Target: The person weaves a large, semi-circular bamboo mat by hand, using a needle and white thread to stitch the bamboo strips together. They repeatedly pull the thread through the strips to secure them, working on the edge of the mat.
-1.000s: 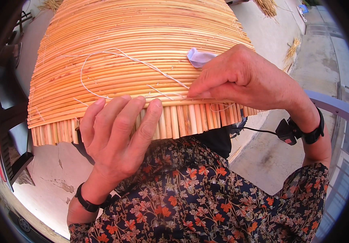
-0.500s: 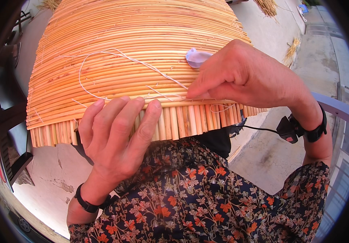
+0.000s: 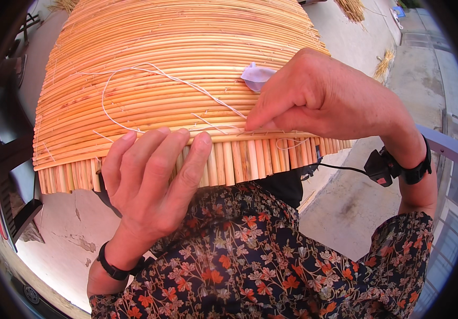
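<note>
A large mat of straw-coloured stalks [image 3: 186, 48] lies in front of me, stalks running crosswise. Along its near edge is a band of short stalks [image 3: 239, 159] set the other way. My left hand [image 3: 152, 175] rests over this edge, fingers stretched out and slightly apart on the outermost long stalk. Close to the same edge, my right hand [image 3: 314, 101] pinches white thread [image 3: 199, 87] between thumb and fingertips. The thread loops leftward over the mat and passes back beside my left fingertips. Whether the pinch also holds a needle is hidden.
A small pale lavender curled piece [image 3: 257, 77] lies on the mat beside my right hand. Dark chairs [image 3: 5, 133] stand at the left. Straw bundles [image 3: 384, 65] lie on the concrete floor at the far right. A black cable [image 3: 340, 168] runs to my right wrist device.
Both hands stay almost in place. My right wrist and knuckles have shifted very slightly, with the pinch still at the same spot on the thread.
</note>
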Available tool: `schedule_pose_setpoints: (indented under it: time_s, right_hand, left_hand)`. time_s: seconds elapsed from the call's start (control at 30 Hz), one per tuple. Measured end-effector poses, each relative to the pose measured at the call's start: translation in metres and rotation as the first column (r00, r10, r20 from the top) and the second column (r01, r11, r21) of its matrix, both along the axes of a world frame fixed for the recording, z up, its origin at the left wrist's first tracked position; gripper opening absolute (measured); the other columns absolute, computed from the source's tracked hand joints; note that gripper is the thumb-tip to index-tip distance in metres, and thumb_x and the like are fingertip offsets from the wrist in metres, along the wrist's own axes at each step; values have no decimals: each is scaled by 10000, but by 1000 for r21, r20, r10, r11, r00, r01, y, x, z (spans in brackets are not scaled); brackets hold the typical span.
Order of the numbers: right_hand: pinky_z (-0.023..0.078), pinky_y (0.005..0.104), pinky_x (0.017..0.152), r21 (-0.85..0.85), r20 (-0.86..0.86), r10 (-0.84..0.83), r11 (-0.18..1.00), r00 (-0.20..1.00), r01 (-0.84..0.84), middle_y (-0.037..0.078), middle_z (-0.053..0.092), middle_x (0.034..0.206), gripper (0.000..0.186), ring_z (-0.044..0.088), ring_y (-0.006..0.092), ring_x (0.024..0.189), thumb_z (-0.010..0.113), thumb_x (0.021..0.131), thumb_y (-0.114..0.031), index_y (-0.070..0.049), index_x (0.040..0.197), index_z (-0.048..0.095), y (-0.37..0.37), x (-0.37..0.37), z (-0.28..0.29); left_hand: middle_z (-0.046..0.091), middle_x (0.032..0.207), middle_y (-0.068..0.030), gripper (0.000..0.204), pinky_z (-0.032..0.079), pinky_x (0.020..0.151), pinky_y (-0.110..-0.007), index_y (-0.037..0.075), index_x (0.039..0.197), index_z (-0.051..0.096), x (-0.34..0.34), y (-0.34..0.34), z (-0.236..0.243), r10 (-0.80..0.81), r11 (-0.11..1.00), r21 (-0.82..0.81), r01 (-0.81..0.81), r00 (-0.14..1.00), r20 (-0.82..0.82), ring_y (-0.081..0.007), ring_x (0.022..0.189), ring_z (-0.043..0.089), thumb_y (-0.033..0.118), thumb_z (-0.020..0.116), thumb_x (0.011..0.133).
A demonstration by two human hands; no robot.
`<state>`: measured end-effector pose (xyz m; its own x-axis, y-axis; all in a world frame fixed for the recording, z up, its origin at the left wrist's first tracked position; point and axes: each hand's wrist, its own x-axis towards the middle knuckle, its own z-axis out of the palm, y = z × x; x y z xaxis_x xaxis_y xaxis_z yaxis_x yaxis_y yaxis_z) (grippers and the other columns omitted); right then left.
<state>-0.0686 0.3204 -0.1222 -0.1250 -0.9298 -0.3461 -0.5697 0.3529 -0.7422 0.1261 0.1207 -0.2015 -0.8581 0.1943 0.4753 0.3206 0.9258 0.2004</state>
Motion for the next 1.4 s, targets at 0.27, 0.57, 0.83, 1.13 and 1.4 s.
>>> schedule_pose_setpoints:
  time_s: [0.27, 0.57, 0.83, 1.13, 1.4]
  right_hand:
    - [506, 392, 665, 102, -132, -22, 994, 991, 36, 178, 663, 784, 56, 631, 373, 750, 679, 821, -21, -19, 867, 710, -12, 13, 15]
    - [483, 438, 661, 231, -218, 16, 972, 976, 35, 188, 623, 741, 78, 599, 390, 719, 653, 857, -92, -17, 843, 668, -27, 18, 15]
    - [499, 341, 569, 60, -40, -47, 997, 998, 50, 105, 708, 748, 154, 649, 208, 666, 634, 848, -91, -12, 899, 756, -16, -5, 22]
    - [367, 211, 472, -26, -50, -187, 982, 981, 186, -21, 641, 690, 186, 495, 37, 531, 646, 904, -87, -13, 1008, 782, 21, -27, 95]
    - [356, 211, 468, -84, -13, -310, 948, 951, 307, -22, 599, 715, 219, 483, 42, 548, 631, 910, -59, -7, 1080, 759, 3, -63, 95]
  left_hand:
    - [679, 1084, -19, 288, 431, 1013, -396, 135, 1119, 764, -2, -2, -1, -30, 999, -42, 29, 999, -43, -188, 990, 642, 122, 684, 842]
    - [678, 1091, -50, 332, 448, 1021, -437, 87, 1131, 754, 1, 10, -10, 2, 1000, -27, -5, 997, -82, -225, 1022, 654, 114, 675, 809]
    - [678, 996, -86, 344, 562, 820, -376, 11, 1053, 733, -22, 10, 6, -72, 995, -82, 54, 970, -232, -246, 931, 682, 118, 670, 732]
    - [582, 715, -81, 447, 465, 572, -351, 22, 849, 696, -72, 7, 108, -286, 953, -188, 236, 905, -315, -261, 637, 600, 409, 837, 675]
    - [587, 555, -135, 579, 393, 506, -385, 10, 779, 737, -102, -31, 143, -449, 894, -96, 438, 875, -184, -268, 473, 526, 559, 651, 941]
